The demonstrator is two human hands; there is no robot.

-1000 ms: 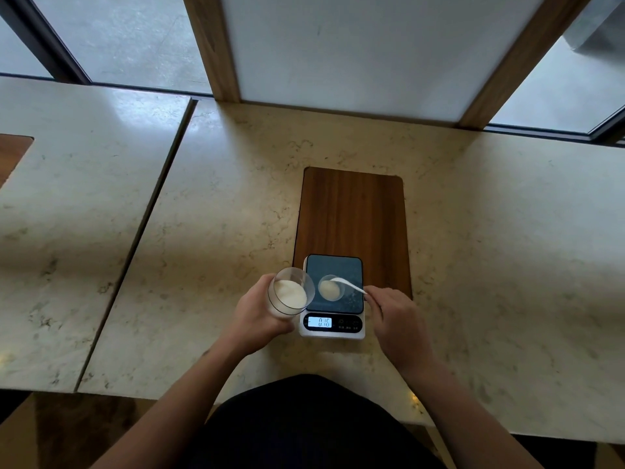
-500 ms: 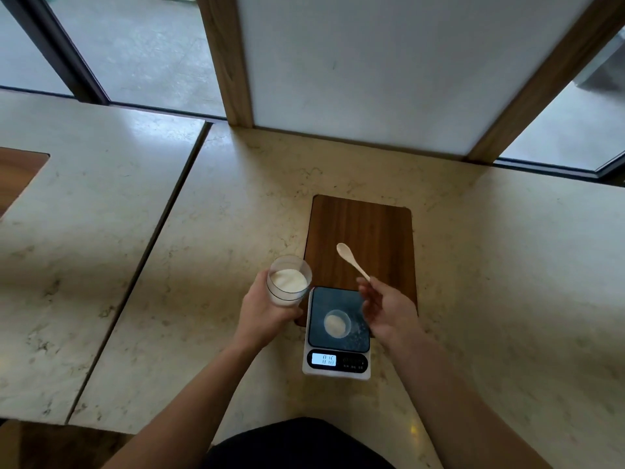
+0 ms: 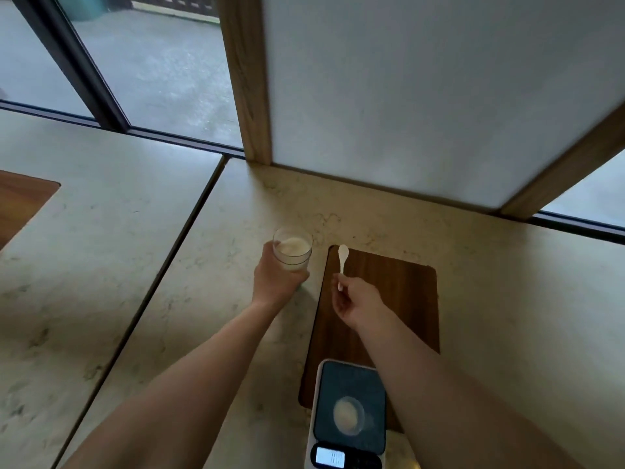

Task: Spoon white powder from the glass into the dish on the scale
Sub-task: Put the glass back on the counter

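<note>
My left hand (image 3: 275,284) grips a clear glass (image 3: 293,249) of white powder, held far out over the marble counter. My right hand (image 3: 355,301) pinches the handle of a small white spoon (image 3: 342,260), whose bowl points away from me over the far left corner of the wooden board (image 3: 399,299). The scale (image 3: 350,418) sits close to me at the bottom, its lit display blurred. A small clear dish (image 3: 348,416) with a mound of white powder rests on its dark platform. Both hands are well beyond the scale.
The marble counter (image 3: 209,299) has a dark seam (image 3: 162,262) running diagonally at left. A second wooden inset (image 3: 20,204) lies at far left. A white panel with wooden frame (image 3: 250,79) and window glass stand behind the counter.
Both hands have moved away from the scale toward the back of the counter, carrying the glass and the spoon. The view has tilted up, so the scale now sits at the bottom.
</note>
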